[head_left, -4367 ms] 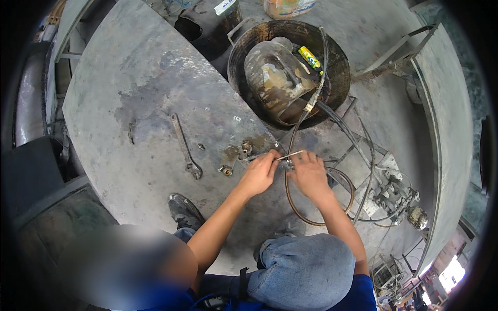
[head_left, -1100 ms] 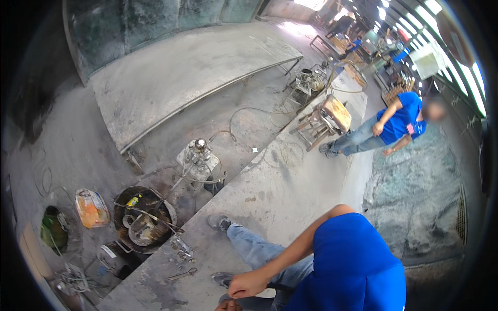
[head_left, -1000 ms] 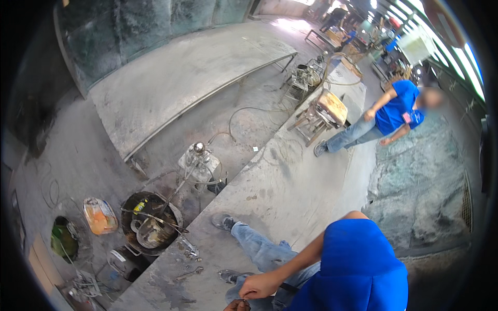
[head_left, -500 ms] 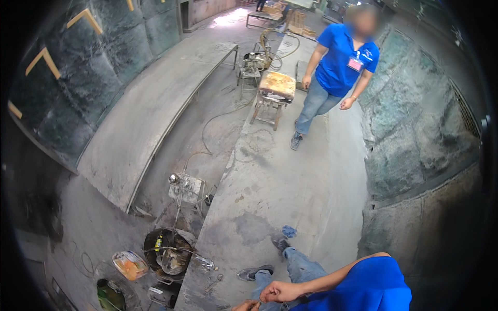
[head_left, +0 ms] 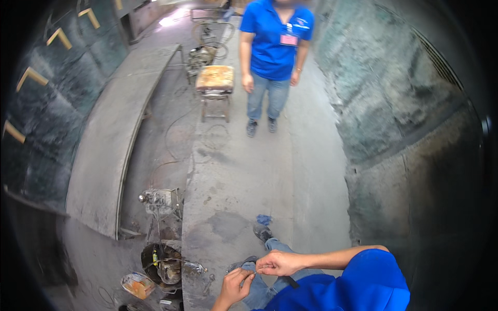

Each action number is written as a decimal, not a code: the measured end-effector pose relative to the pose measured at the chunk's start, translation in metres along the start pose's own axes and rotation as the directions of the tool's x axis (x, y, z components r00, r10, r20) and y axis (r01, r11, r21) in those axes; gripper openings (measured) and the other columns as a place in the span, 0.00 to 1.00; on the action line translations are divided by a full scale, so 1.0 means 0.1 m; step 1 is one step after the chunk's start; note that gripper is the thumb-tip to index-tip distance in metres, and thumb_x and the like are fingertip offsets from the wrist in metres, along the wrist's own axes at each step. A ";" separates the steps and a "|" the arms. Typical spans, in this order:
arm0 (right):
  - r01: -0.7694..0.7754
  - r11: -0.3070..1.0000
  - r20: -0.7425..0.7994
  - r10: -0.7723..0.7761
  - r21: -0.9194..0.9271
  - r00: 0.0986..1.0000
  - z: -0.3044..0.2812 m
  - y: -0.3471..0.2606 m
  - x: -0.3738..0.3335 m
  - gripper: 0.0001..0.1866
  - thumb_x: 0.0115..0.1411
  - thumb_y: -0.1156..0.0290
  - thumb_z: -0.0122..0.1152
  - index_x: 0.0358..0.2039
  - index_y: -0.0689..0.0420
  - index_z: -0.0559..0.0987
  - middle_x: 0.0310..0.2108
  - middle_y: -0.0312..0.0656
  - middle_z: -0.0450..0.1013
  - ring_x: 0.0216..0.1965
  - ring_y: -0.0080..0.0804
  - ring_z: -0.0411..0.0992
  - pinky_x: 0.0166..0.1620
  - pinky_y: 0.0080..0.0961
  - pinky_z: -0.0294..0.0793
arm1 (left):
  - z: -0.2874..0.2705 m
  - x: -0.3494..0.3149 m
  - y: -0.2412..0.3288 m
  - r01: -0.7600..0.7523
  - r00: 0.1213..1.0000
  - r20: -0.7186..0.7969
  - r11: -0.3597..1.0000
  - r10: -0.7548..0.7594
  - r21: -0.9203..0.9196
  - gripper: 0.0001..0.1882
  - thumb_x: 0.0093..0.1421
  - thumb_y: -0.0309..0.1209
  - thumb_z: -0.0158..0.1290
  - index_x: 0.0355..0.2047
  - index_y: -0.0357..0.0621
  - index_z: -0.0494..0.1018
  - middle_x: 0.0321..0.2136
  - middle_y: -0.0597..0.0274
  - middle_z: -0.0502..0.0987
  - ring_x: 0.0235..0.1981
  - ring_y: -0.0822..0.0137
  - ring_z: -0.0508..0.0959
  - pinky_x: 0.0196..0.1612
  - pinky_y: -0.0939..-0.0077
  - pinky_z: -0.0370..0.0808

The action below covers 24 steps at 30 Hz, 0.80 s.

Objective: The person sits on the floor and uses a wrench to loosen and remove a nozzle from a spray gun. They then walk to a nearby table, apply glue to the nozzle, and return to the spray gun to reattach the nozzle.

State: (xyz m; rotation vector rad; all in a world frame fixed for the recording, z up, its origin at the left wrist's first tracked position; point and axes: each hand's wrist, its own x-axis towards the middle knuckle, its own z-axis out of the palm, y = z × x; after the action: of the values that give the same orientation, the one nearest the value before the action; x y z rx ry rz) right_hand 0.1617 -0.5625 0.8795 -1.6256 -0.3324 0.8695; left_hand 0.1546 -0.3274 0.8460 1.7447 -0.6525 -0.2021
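Nearest: the wearer's right hand point(head_left: 277, 263), fingers curled in, meets the left hand point(head_left: 236, 286), whose thumb and forefinger reach toward the right fingertips; cannot tell whether either grips anything (any piece between them is too small to make out). Both sit above the blue jeans point(head_left: 254, 298). Dark shoe point(head_left: 263, 232) ahead of the right hand, on the grey slab point(head_left: 244, 181); crumpled blue cloth point(head_left: 264, 220) just past its toe. Adjustable wrench point(head_left: 208, 284) on the slab, left of the left hand and apart from it; metal fittings point(head_left: 194, 267) lie beyond, by the slab's edge. Over that edge, a round dark metal tub point(head_left: 147, 266) with a yellow container point(head_left: 155, 257) inside, and an orange-and-white tub point(head_left: 138, 285) beside it. Farther up, a pump stand point(head_left: 162, 200) with a silvery rounded end, then a long grey table point(head_left: 104, 155) along the left. Stool point(head_left: 214, 78) with a yellow-stained top on the slab. Co-worker in a blue shirt point(head_left: 270, 57) stands right of it, arms down, pink badge point(head_left: 289, 40) on the chest.
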 end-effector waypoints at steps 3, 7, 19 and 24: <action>0.062 0.998 -0.091 -0.065 -0.031 0.994 -0.22 -0.12 -0.41 0.06 0.64 0.74 0.56 0.37 0.62 0.77 0.17 0.41 0.67 0.20 0.33 0.65 0.27 0.33 0.64 | 0.25 0.27 0.21 0.230 0.964 0.168 0.966 -0.208 -0.121 0.07 0.66 0.25 0.55 0.33 0.34 0.79 0.24 0.58 0.82 0.25 0.69 0.81 0.31 0.73 0.76; 0.183 0.983 -0.274 -0.174 0.006 0.946 -0.43 -0.11 -1.00 0.05 0.64 0.75 0.56 0.37 0.62 0.77 0.18 0.42 0.68 0.19 0.33 0.65 0.25 0.33 0.63 | 0.56 0.69 0.43 0.450 0.837 0.448 0.862 -0.315 -0.235 0.11 0.68 0.29 0.54 0.32 0.33 0.78 0.21 0.64 0.77 0.22 0.75 0.74 0.27 0.78 0.69; 0.546 0.708 -0.311 -0.696 -0.448 0.648 -2.56 0.50 -1.91 0.07 0.64 0.71 0.59 0.39 0.61 0.78 0.29 0.43 0.71 0.31 0.43 0.72 0.33 0.35 0.70 | 2.00 2.59 0.96 0.891 0.454 0.595 0.339 -0.663 -0.302 0.18 0.73 0.36 0.49 0.27 0.38 0.73 0.17 0.73 0.64 0.18 0.79 0.58 0.23 0.80 0.55; 0.234 0.369 -0.169 -0.788 -0.899 0.592 -3.36 0.36 -2.54 0.09 0.57 0.70 0.59 0.38 0.57 0.79 0.28 0.33 0.68 0.33 0.26 0.70 0.33 0.25 0.67 | 2.49 3.51 1.27 0.942 0.270 0.761 -0.001 -0.590 -0.334 0.19 0.74 0.36 0.45 0.27 0.38 0.69 0.13 0.73 0.59 0.15 0.78 0.57 0.21 0.80 0.54</action>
State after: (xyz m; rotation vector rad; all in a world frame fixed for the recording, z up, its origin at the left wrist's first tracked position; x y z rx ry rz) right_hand 0.2126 -0.9772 0.9421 -2.3082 -0.8744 -0.4966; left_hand 0.2890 -0.7381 0.9655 0.9176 0.3447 -1.5466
